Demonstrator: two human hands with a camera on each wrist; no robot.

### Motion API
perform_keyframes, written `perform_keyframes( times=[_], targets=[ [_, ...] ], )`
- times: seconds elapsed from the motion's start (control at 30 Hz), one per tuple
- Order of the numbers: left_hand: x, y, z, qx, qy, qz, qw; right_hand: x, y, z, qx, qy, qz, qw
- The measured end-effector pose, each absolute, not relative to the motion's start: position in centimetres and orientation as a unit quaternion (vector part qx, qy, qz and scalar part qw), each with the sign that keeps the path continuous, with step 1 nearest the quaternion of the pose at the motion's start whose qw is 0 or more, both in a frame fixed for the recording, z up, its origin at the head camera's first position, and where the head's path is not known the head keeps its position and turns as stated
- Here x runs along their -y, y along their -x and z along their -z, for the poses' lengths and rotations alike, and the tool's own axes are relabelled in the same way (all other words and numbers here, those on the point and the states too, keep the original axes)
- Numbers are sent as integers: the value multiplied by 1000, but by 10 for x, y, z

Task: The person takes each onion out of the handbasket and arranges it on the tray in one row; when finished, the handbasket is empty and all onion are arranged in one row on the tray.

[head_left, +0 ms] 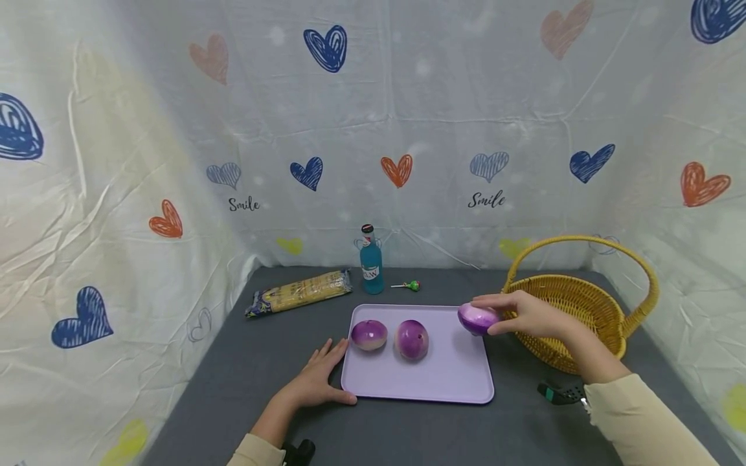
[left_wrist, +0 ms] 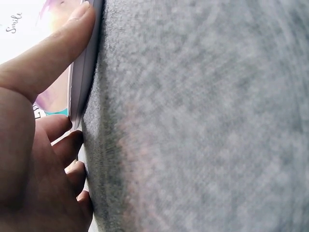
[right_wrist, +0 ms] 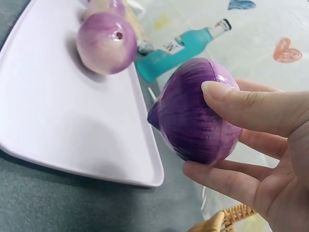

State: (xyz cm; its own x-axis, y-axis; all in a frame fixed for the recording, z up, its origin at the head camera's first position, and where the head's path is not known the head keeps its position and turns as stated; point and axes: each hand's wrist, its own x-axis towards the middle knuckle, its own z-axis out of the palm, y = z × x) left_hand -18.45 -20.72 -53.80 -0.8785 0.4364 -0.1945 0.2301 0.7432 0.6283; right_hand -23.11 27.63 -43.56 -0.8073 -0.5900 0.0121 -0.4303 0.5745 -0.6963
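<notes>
My right hand (head_left: 533, 314) holds a purple onion (head_left: 478, 318) by its sides, over the right edge of a pale lilac tray (head_left: 422, 382). In the right wrist view, the thumb lies across the onion (right_wrist: 198, 116) and its pointed tip faces the tray. Two more purple onions sit on the tray: one at the left (head_left: 369, 334) and one near the middle (head_left: 411, 340). Spread around the tray's front-left corner, my left hand (head_left: 315, 380) touches it, thumb at the front edge and fingers along the left side.
A yellow wicker basket (head_left: 544, 285) with a tall handle stands right of the tray. Behind the tray are a packet of pasta (head_left: 303, 292), a blue bottle (head_left: 372, 265) and a green lollipop (head_left: 414, 285). A dark green-and-black object (head_left: 559, 393) lies near the right sleeve.
</notes>
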Motion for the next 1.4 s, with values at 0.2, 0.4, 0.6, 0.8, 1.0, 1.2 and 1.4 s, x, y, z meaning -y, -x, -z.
perform_keyframes(
  times=[0.2,0.4,0.6,0.8,1.0,1.2,1.4],
  targets=[
    [208,185,538,-919,-180,-308,169,-270,233,441,-875,304,360,110],
    [207,184,537,-917,-180,-310,172,-265,234,448,-878,307,349,115],
    [208,184,534,-917,-181,-311,175,-258,237,456,-873,327,344,106],
    [207,185,535,-917,-181,-309,174,-250,237,466,-871,329,348,109],
    [208,185,535,-917,-184,-308,174,-246,237,475,-871,323,351,116],
    [208,185,534,-915,-187,-310,177,-242,234,481,-870,321,352,124],
    [208,185,535,-915,-186,-312,175,-242,232,486,-871,319,352,127]
  ],
)
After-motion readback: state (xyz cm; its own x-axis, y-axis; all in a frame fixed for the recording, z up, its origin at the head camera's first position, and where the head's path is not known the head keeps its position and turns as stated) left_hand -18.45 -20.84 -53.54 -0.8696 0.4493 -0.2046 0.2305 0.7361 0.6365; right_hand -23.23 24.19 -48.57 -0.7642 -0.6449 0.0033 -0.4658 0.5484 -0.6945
